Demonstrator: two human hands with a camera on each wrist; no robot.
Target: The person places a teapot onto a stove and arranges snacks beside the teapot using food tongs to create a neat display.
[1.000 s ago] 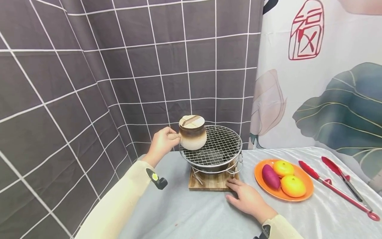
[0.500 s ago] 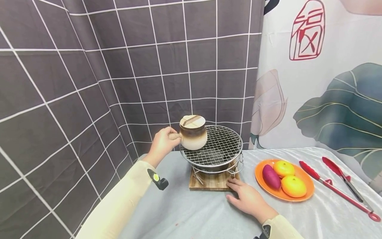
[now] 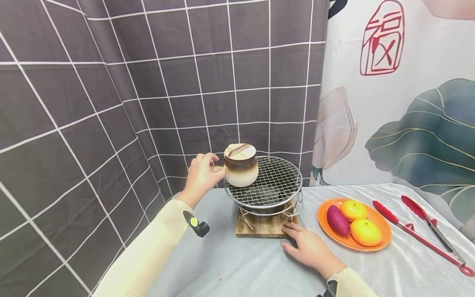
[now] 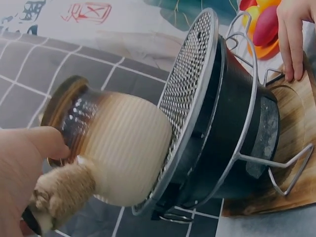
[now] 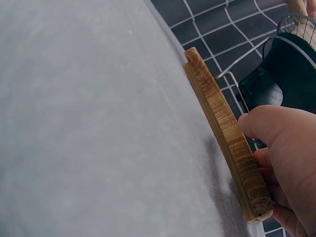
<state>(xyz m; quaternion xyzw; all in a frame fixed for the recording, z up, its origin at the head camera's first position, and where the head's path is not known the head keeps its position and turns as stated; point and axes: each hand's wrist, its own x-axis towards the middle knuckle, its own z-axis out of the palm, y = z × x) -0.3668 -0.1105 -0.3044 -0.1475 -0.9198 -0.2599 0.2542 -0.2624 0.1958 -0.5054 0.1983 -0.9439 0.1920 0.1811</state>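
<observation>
Pot (image 3: 241,171) on grill (image 3: 278,181), beside left hand (image 3: 202,173)

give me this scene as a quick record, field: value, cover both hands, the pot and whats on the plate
pot: ribbed, brown-to-cream, lidded, standing on the left part of the round wire grate
left hand: at the pot's handle; whether it grips is unclear
right hand: touching the wooden board beneath the grill
orange plate: purple sweet potato, two mandarins
red-tipped tongs: lying right of the plate, arms spread
</observation>
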